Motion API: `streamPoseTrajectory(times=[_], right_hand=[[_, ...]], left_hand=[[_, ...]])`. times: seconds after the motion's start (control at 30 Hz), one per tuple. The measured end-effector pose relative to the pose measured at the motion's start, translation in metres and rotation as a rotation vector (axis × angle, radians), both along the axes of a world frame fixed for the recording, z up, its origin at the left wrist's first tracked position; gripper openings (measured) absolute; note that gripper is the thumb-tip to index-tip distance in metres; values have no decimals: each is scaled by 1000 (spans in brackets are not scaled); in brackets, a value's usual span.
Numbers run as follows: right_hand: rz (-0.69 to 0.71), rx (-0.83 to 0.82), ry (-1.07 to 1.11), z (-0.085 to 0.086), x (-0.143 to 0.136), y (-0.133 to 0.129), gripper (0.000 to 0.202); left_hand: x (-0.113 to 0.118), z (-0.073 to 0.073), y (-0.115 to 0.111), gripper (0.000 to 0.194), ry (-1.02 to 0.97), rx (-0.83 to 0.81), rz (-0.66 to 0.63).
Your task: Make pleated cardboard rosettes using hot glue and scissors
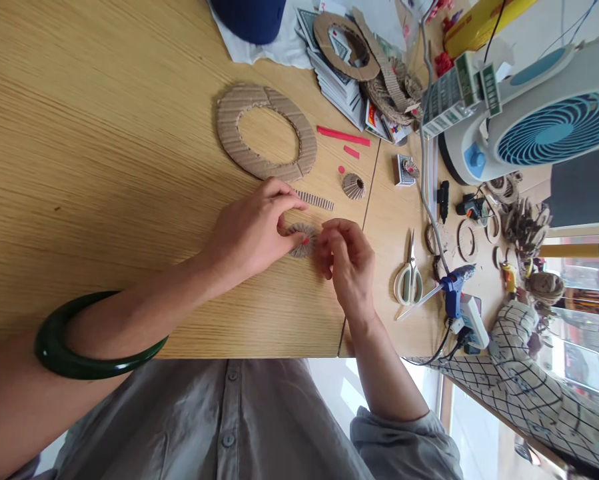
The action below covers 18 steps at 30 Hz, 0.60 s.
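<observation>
A small round corrugated cardboard rosette [299, 252] lies on the table between my hands, with a red dot [305, 241] at its centre. The thumb of my left hand [254, 230] presses on the rosette's left side, and its fingers curl around the upper left edge. At the right edge, my right hand [348, 263] has its fingers curled together and slightly blurred; whatever they pinch is hidden. Just above the rosette is a short corrugated strip [316, 200], partly under my left fingertips. A cone-shaped cardboard rosette [354, 187] and a loose red paper dot [342, 169] sit further up.
A large cardboard ring [229, 133] lies beyond my left hand, near red paper strips [343, 136]. Scissors [408, 280], a blue glue gun [456, 283] and a fan [509, 133] stand to the right. Playing cards [339, 87] are stacked behind. Another person's patterned sleeve [524, 360] shows at right.
</observation>
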State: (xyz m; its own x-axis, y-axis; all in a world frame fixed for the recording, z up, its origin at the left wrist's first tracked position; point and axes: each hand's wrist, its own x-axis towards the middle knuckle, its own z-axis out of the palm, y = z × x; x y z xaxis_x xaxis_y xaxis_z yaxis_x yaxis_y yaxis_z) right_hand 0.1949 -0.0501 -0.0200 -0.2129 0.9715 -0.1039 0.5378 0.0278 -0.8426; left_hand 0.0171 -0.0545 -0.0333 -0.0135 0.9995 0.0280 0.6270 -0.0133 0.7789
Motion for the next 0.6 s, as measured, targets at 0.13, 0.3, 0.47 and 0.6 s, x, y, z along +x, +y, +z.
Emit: streamPoseTrajectory(times=[0.13,0.3,0.47,0.6], right_hand=[[48,412,-114,-4,11,-12,26],[178,689,-386,-11,17,-20,37],[242,768,-490,-15,15,-19,41],[262,725,-535,-15,14,-19,40]], left_hand=[[0,-2,1,33,2,15,-3],[1,-1,1,31,8,21,3],[1,0,-1,29,3,16,6],[1,0,0,28,-15,4,6]])
